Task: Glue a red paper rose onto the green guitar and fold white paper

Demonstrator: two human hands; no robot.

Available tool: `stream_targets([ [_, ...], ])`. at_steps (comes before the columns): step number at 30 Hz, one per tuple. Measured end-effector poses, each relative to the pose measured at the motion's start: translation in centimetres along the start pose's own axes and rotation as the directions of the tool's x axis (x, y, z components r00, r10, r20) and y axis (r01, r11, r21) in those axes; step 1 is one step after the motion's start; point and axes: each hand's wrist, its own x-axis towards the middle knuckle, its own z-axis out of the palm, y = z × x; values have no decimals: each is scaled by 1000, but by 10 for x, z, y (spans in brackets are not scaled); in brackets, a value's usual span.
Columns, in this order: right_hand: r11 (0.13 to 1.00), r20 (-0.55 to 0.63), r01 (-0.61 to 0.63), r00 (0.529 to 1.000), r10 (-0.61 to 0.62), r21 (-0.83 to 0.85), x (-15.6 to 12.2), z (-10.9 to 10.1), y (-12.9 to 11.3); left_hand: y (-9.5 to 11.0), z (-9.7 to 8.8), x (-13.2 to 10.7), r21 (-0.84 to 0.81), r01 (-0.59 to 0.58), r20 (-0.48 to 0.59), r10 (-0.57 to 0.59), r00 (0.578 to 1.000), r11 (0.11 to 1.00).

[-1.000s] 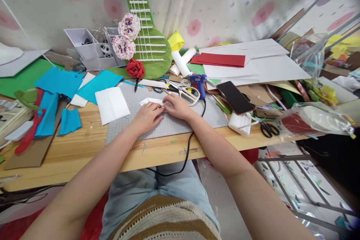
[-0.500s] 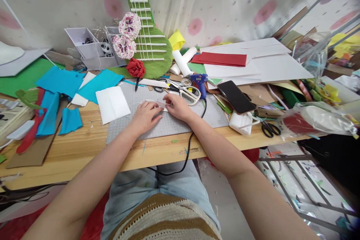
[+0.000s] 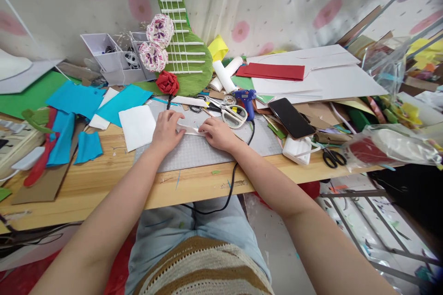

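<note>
A narrow folded strip of white paper (image 3: 192, 130) lies over the grey cutting mat (image 3: 194, 154), stretched between my two hands. My left hand (image 3: 166, 132) has its curled fingers and thumb around the strip's left end. At the other end, my right hand (image 3: 218, 133) pinches the paper, its fingers bent down near the mat. A square of white paper (image 3: 137, 127) lies left of my left hand. White-handled scissors (image 3: 234, 115) rest just behind my right hand, beside a blue glue gun (image 3: 246, 101).
A black phone (image 3: 290, 117) and black-handled scissors (image 3: 334, 158) lie to the right. Blue paper pieces (image 3: 88, 147) are on the left. A green paper guitar (image 3: 194, 64) stands behind. The glue gun's black cord (image 3: 232, 179) drops over the table edge.
My left hand has shifted left and its fingers have lifted and curled, uncovering more of the white strip. My right hand has stayed nearly in place at the strip's right end.
</note>
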Motion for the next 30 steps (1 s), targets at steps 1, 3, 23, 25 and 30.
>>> stream_targets([
  [1, 1000, 7, 4, 1000, -4, -11, 0, -1, 0, -1, 1, 1, -12, -38, 18, 38, 999, 999],
  [3, 1000, 11, 16, 1000, -16, -26, -1, -2, -1, -4, 2, 3, -61, -111, 89, 116, 989, 992],
  [23, 988, 56, 152, 987, -150, -34, -5, 0, 11, 22, 3, -10, -89, -200, 293, 218, 931, 976],
  [25, 987, 70, 156, 986, -153, -39, -5, 0, 11, 30, 9, -16, -69, -197, 405, 208, 890, 978],
  [30, 989, 64, 149, 987, -149, 16, -7, -5, 8, 37, 14, -25, -1, -149, 476, 131, 870, 989],
])
